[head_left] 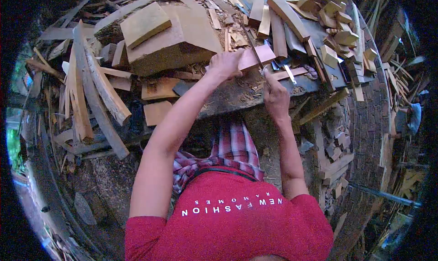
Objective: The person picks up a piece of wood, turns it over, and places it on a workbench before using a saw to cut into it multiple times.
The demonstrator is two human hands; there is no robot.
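A pinkish wooden block [264, 54] lies on the dark, chip-strewn workbench [219, 102]. My left hand [225, 64] is closed on the block's left end, with its fingertips partly hidden. In my right hand [276, 95], fingers wrapped round its near end, is a long thin dark-bladed tool [253, 47], which looks like a saw seen nearly edge-on. The blade crosses the block and points away from me; its handle is hidden in my fist. Wood chips [237, 37] lie behind the block.
A large angular timber block [182, 37] with a board [147, 25] on top stands left of my hands. Long slabs [98, 92] lean at the left edge. Planks [288, 17] and several small cut blocks [329, 56] crowd the right. A brick surface [372, 119] lies beyond.
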